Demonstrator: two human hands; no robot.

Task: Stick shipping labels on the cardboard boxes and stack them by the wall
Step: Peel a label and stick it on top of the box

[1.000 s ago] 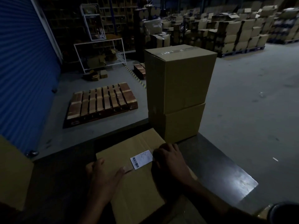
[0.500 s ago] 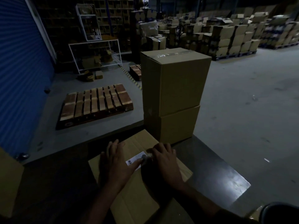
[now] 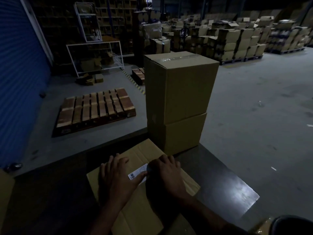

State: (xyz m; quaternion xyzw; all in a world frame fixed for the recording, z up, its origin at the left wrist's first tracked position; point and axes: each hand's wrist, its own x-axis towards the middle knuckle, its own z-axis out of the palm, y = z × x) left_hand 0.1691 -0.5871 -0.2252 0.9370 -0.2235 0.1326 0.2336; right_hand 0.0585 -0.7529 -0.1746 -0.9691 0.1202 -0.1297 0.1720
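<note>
Now left hand (image 3: 118, 178) (flat) farther over label (image 3: 138, 172)

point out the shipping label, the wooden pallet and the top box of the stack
shipping label (image 3: 135, 173), head view, barcode end left of the thumb
wooden pallet (image 3: 94, 109), head view, middle of its slatted top
top box (image 3: 179, 89), head view, centre of its front face

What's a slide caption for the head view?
Both hands press a shipping label onto a flat cardboard box.
</note>
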